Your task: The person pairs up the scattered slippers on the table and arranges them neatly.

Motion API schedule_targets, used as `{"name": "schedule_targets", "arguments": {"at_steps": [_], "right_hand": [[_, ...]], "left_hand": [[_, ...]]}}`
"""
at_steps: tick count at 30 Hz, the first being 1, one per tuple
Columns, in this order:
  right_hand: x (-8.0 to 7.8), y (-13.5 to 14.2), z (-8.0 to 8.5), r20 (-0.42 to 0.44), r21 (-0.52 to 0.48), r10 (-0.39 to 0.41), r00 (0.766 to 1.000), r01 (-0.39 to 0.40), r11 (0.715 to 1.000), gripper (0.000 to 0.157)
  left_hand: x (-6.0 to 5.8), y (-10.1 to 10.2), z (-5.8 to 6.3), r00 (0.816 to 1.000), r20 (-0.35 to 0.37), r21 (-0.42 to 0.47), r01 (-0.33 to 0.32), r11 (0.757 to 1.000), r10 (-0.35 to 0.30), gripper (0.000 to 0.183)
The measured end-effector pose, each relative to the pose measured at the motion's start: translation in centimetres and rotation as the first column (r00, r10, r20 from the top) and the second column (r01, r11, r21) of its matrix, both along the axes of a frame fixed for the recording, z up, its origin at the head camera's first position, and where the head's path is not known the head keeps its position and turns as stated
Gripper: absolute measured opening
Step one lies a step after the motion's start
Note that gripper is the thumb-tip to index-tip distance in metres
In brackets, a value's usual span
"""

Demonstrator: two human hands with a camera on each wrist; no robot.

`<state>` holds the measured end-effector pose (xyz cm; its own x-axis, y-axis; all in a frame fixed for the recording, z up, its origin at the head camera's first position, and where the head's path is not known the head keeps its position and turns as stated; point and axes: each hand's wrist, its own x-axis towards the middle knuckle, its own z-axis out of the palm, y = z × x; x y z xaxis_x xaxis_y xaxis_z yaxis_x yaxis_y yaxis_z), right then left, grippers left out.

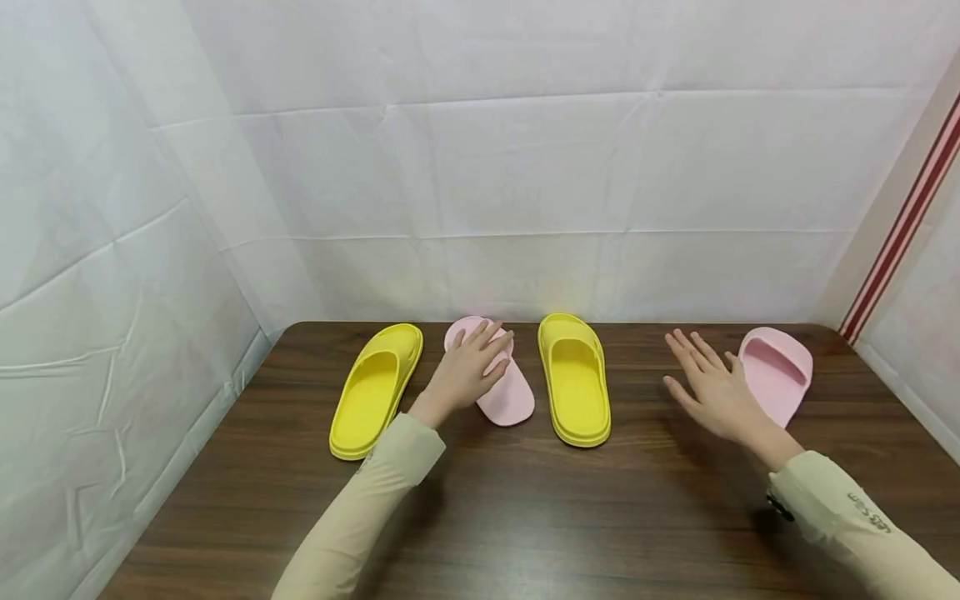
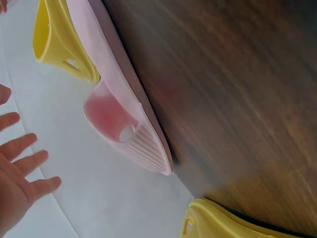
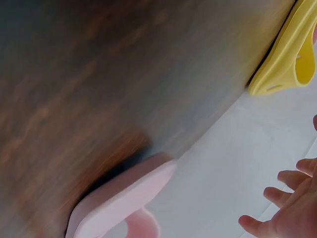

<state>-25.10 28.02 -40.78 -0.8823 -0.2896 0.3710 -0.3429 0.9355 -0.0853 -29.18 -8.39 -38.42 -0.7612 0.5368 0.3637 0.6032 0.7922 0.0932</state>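
Four slippers would be several: two are yellow and two pink, all on the dark wooden table (image 1: 570, 517). My left hand (image 1: 467, 372), fingers spread, hovers over the left pink slipper (image 1: 512, 402) and hides part of it; the left wrist view shows a gap between the fingers and that slipper (image 2: 111, 74). To the left of this hand lies one yellow slipper (image 1: 366, 402); to its right, the other yellow slipper (image 1: 577, 396). My right hand (image 1: 712, 392), also spread and holding nothing, is in the air beside the right pink slipper (image 1: 776, 375), partly covering it.
White cloth (image 1: 525, 167) hangs behind the table and along its left side. A red-striped strip (image 1: 903, 221) runs down the cloth at the right. The table's back edge lies just beyond the slippers' toes.
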Motion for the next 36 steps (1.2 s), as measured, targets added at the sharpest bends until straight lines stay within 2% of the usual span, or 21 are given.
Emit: {"name": "schedule_targets", "arguments": {"at_steps": [4,9,16,23,29,36], "right_hand": [[-0.3,0.8,0.2,-0.035,-0.022,0.0,0.999,-0.001,1.0,0.063],[-0.5,1.7,0.4,-0.052,-0.031,-0.01,0.999,0.008,0.999,0.061],[-0.8,2.8,0.6,-0.061,-0.021,-0.005,0.998,0.004,1.0,0.056],[-1.4,4.3,1.0,-0.018,-0.039,-0.031,0.999,0.03,0.999,0.052],[-1.6,5.4,1.4,0.0,-0.043,-0.058,0.998,0.058,0.997,0.052],[-2.0,6.4,1.6,0.011,-0.037,-0.086,0.996,0.087,0.996,0.05]], "left_hand": [[-0.3,-0.2,0.1,0.999,-0.024,0.018,0.037,0.999,-0.036,0.04],[-0.8,-0.5,-0.1,0.991,-0.104,0.049,0.084,0.995,-0.079,0.036],[-1.6,-0.9,-0.1,0.982,-0.173,0.007,0.074,0.997,-0.072,0.035],[-2.0,-1.0,0.2,0.992,-0.126,0.001,0.03,1.0,-0.03,0.038],[-2.5,-1.3,-0.1,0.996,-0.083,-0.016,-0.014,1.0,0.013,0.04],[-3.0,-1.6,-0.6,0.996,-0.073,-0.017,-0.044,0.999,0.042,0.044]]}}
